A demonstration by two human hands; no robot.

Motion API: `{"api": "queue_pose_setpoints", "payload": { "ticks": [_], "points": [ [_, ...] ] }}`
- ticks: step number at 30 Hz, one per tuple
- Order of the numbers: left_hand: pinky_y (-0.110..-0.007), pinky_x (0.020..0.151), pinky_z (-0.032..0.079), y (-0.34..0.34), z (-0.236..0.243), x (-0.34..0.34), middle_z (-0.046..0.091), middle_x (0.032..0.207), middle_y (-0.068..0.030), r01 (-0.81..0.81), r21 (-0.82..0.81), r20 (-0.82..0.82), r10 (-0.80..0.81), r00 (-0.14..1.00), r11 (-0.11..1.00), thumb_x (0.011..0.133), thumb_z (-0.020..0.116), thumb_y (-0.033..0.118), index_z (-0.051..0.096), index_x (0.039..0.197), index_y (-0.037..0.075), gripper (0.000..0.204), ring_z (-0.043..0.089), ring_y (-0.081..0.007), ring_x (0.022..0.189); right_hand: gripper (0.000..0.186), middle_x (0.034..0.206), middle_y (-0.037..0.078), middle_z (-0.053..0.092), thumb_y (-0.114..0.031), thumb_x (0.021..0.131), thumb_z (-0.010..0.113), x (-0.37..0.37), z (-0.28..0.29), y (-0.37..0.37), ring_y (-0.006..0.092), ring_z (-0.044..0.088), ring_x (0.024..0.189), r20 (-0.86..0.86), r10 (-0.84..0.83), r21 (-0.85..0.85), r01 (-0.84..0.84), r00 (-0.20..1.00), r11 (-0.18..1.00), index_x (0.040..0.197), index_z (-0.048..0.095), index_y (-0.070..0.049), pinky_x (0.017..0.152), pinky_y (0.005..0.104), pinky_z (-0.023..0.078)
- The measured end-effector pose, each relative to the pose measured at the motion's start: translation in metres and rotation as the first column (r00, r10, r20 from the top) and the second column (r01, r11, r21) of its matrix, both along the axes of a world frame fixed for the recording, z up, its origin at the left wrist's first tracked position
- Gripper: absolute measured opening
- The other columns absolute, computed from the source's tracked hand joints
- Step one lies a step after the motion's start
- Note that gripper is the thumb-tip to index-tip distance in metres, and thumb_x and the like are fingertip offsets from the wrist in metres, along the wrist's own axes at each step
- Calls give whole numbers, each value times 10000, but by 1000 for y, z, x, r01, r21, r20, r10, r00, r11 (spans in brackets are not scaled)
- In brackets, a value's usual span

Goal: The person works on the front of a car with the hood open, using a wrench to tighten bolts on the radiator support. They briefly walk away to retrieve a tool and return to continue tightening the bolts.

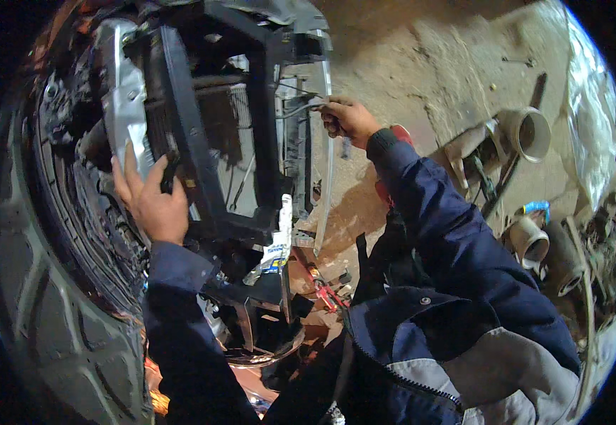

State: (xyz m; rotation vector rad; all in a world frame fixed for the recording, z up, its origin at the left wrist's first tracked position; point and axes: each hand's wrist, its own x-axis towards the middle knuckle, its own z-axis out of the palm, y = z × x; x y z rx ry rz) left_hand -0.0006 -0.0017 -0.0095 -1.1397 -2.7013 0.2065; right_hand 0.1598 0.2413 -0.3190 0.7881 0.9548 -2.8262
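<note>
The open front of a car fills the left half, with a black radiator frame (180,106) around a radiator (240,120). My left hand (153,202) lies with fingers spread at the lower end of a silver metal bar (125,99). A small black part (171,172) shows between its thumb and forefinger; I cannot tell if it is held. At the frame's right side, my right hand (349,119) is closed around the end of a thin grey bent tube (298,110). The tube's other end runs in behind the frame's edge.
A white plastic tube or wrapper (278,237) lies on the frame's near corner. Red-handled pliers (328,294) are below it. The raised hood (46,290) lies along the left. On the dirt floor are pale pipe pieces (533,134), a wrench (519,61) and clear plastic sheeting (585,106).
</note>
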Motion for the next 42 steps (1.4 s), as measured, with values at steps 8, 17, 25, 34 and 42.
{"api": "queue_pose_setpoints", "payload": {
  "ticks": [8,17,25,34,42],
  "points": [
    [-490,1272,280,-7,-5,-4,435,1669,-42,-17,-37,-35,16,999,999,819,859,126,838,1073,113,255,272,-396,1561,250,777,-10,595,-192,1090,524,44,31,14,83,436,508,94,71,-564,-6,993,826,1244,675,-65,462,262,386],
    [-488,1271,303,-7,-5,-3,388,1688,-44,-22,-74,-32,19,999,997,820,856,109,834,1092,96,273,260,-398,1559,377,772,-23,553,-158,1105,511,61,49,-2,48,451,520,-3,-46,-673,31,999,739,1468,587,-94,438,213,379],
    [-502,1265,301,-4,-3,-1,399,1680,-69,-26,-41,-22,25,999,999,805,846,120,832,1075,124,270,265,-414,1557,281,1017,219,766,-229,939,631,88,-28,-13,457,727,948,421,424,859,-502,802,97,1166,772,-142,828,530,592],
    [-527,1256,294,4,8,4,440,1649,-84,-71,13,40,71,997,997,794,851,132,825,1100,142,308,261,-422,1565,248,1019,243,754,-220,948,677,5,-1,-46,463,716,923,157,337,890,-281,928,359,1083,760,-28,810,501,591],
    [-524,1276,267,4,12,1,434,1648,-89,-82,112,102,70,992,990,775,846,95,718,1305,131,546,274,-410,1560,268,1017,75,768,-160,1023,643,-40,31,-64,172,702,846,79,350,378,-353,933,856,1155,724,58,740,334,568]
  ]
}}
